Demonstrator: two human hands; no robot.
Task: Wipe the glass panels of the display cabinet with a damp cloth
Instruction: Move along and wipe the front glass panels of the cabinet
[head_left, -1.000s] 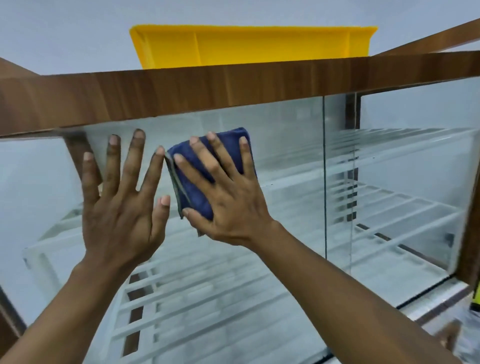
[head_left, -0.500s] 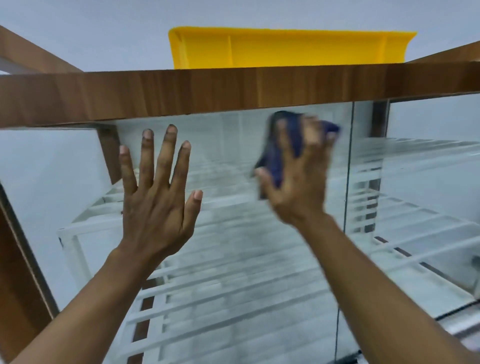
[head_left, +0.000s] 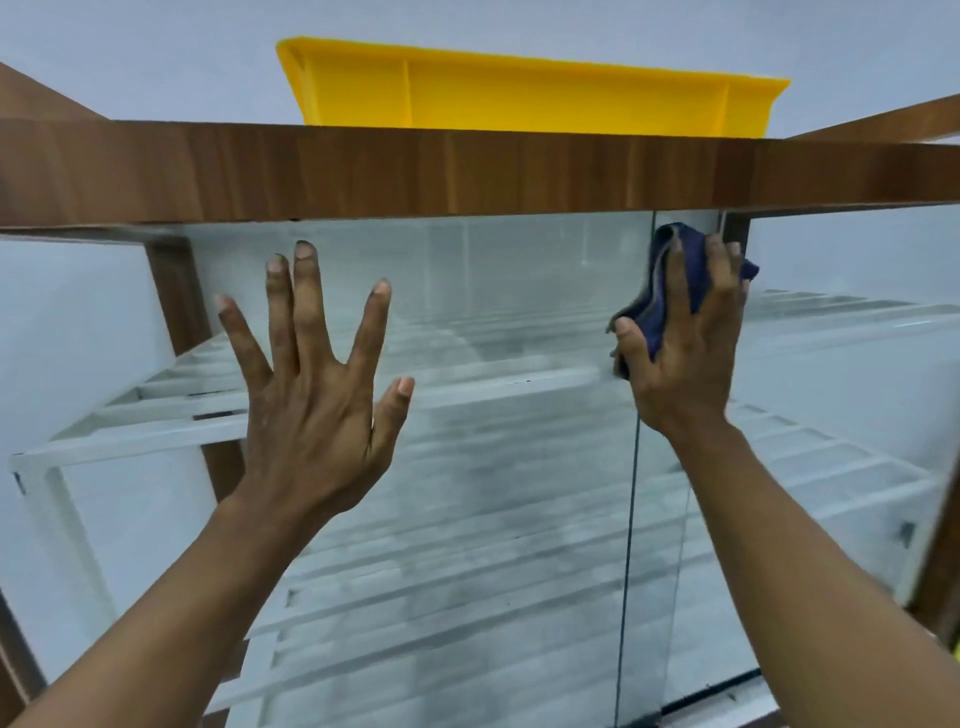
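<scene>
The display cabinet has a wooden top rail (head_left: 467, 171) and glass front panels. My left hand (head_left: 311, 410) lies flat on the left glass panel (head_left: 493, 312), fingers spread and straight. My right hand (head_left: 680, 358) presses a folded dark blue cloth (head_left: 660, 291) against the glass, high up under the rail. It sits right at the vertical edge (head_left: 635, 467) where the two panels overlap. My fingers lie over the cloth, and its folds show between thumb and forefinger. The glass below looks streaked and hazy.
A yellow plastic tray (head_left: 519, 98) sits on top of the cabinet. White slatted shelves (head_left: 156, 415) run behind the glass on several levels. Brown wooden posts (head_left: 182, 296) frame the cabinet's left side and the far right corner (head_left: 935, 582).
My right hand has swept the cloth to the right along the top of the glass, from beside my left hand to the panel's edge. My left hand stays flat on the glass.
</scene>
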